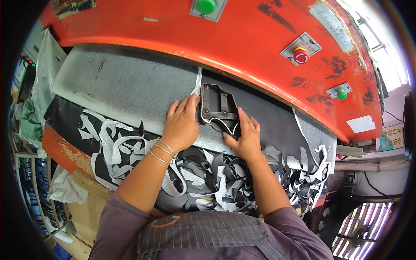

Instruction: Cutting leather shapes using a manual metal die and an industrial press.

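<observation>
A dark metal cutting die [221,117], an open frame with crossbars, lies on a black sheet [277,121] with pale backing. My left hand [182,123] rests flat to its left on a grey, fuzzy-faced sheet [125,82], fingers extended and fingertips at the die's left edge. At the die's lower right corner is my right hand [247,136], index fingertip against the frame and thumb spread away from the fingers. Below the die, a curved white-edged cutout shows in the black sheet. Neither hand is wrapped round anything. The undersides of my fingers are hidden.
An orange-red machine beam [242,43] spans above the sheets, carrying green buttons [206,6] and a red knob [300,55]. Black and white scrap strips [221,182] heap between my forearms and beyond both. Clear plastic sheeting [48,65] hangs at the left.
</observation>
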{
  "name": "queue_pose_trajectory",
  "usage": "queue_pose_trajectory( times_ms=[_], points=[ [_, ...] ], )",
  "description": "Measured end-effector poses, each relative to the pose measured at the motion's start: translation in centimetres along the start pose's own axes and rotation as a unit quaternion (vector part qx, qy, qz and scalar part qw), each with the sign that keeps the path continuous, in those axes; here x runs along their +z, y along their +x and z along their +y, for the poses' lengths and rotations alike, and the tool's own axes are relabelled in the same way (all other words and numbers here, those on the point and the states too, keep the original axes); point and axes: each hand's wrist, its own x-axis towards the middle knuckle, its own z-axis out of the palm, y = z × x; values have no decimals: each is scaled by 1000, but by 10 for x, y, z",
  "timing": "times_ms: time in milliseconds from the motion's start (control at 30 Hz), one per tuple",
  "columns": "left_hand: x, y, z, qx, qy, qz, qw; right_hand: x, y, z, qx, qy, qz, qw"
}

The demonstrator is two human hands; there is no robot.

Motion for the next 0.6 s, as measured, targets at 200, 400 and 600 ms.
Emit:
queue_pose_trajectory(
  times_ms=[200,400,600],
  points=[
    [-13,-13,8,-11,-19,32,999,-36,-25,-12,41,-4,40,998],
    [-110,-5,75,65,-165,301,937,-188,-44,33,80,155,541,823],
    [-174,-15,117,195,46,361,911,-269,-41,62,107,-124,669,725]
  ],
)
